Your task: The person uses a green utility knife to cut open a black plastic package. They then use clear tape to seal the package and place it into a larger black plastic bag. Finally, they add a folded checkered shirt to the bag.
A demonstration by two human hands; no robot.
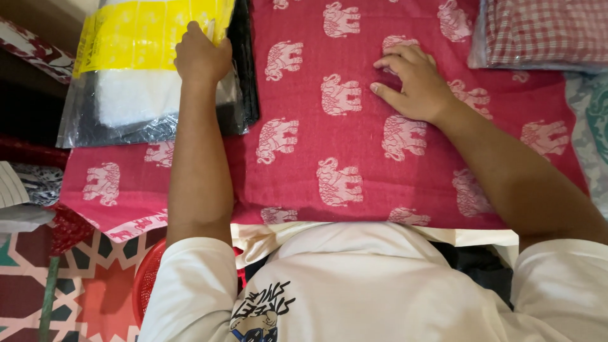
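Head view, looking straight down at your two hands over a red cloth (354,136) with pale pink elephant print, spread flat across most of the frame.

Left hand (201,56): far left, fingers curled over the near edge of a plastic-wrapped packet (136,69). The packet has a yellow band on top, white material below it and something dark at the bottom, all inside clear film. The grip looks closed on the packet edge, thumb hidden, so you can't tell how firmly it is pinched. The packet lies on the far-left corner of the red cloth, overlapping it, with a black strip along its right side.

Right hand (415,82): far centre-right, palm down and flat on the red cloth, fingers spread and slightly bent, thumb pointing left. It holds nothing, just presses on the fabric.

Your forearms run from the near edge up to each hand, white sleeves (190,285) at the bottom of frame.

Around it:
- Red-and-white checked fabric in a clear bag (544,31), far right corner, touching the cloth's far edge.
- Pale patterned fabric (592,120) along the right edge.
- Red basket rim (147,278) near left, partly under your left sleeve.
- Geometric patterned floor mat (95,285) near left.
- More folded fabrics stacked at the left edge (25,183).
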